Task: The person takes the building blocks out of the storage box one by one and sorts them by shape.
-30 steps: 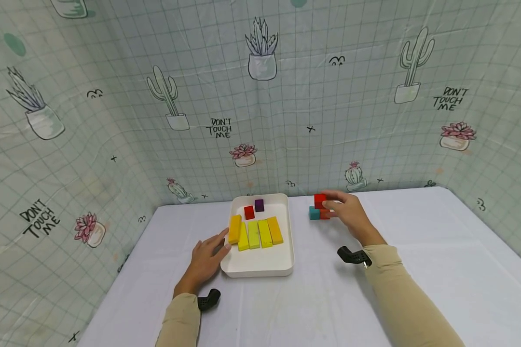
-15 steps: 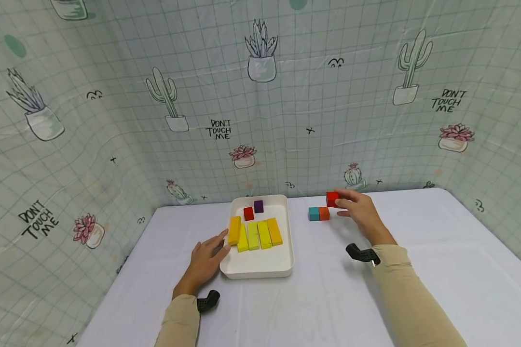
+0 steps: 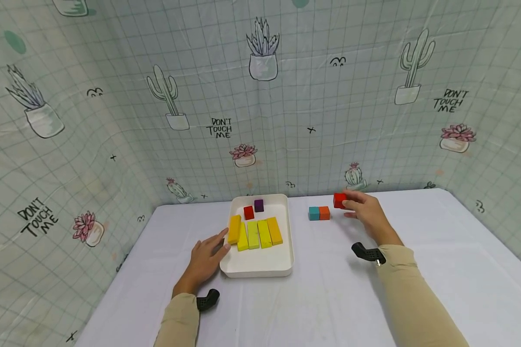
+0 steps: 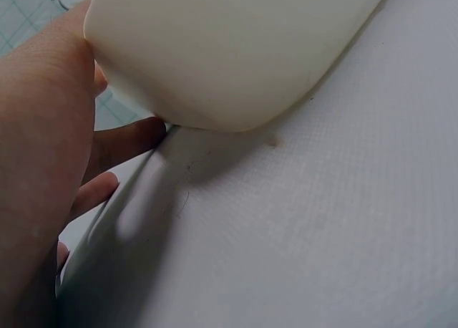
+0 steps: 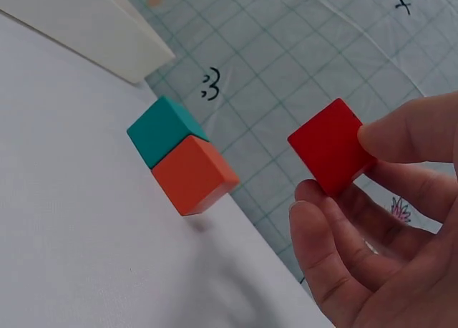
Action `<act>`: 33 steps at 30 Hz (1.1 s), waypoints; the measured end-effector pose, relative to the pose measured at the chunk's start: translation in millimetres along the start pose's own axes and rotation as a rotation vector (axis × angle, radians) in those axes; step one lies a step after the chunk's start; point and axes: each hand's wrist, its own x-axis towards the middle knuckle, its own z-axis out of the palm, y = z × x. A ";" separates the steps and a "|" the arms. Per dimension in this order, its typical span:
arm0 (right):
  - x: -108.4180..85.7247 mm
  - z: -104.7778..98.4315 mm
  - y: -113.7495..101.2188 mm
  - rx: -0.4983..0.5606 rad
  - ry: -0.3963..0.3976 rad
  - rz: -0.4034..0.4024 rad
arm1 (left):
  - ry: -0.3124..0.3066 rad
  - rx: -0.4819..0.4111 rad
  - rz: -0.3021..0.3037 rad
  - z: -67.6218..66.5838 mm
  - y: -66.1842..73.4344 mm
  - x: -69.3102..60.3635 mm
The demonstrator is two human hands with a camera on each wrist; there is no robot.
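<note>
My right hand (image 3: 368,211) pinches a red cube (image 3: 339,200) between thumb and fingers, off the table at the back right. In the right wrist view the red cube (image 5: 333,145) is tilted, apart from the two cubes beside it. Those are a teal cube (image 3: 314,213) and an orange cube (image 3: 324,213), side by side and touching on the table. At the left side of a white tray (image 3: 260,262) rests my left hand (image 3: 203,262), its thumb at the rim and its fingers extended along the outer wall. Some of its fingertips (image 4: 154,129) show by the tray's underside.
Inside the tray lie several yellow and yellow-green blocks (image 3: 265,234), the leftmost yellow block (image 3: 234,229) overlapping its neighbour. Behind them sit another red cube (image 3: 249,212) and a purple cube (image 3: 259,206). A patterned cloth (image 3: 295,111) rises behind the white-covered table (image 3: 312,308).
My right hand has carried the red cube rightward, from above the orange and teal pair to a spot to their right. The left hand and the tray have stayed put.
</note>
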 end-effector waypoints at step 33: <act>9.2 -1.4 18.6 -0.173 -0.053 0.023 | 0.012 0.010 -0.008 0.5 0.6 -1.5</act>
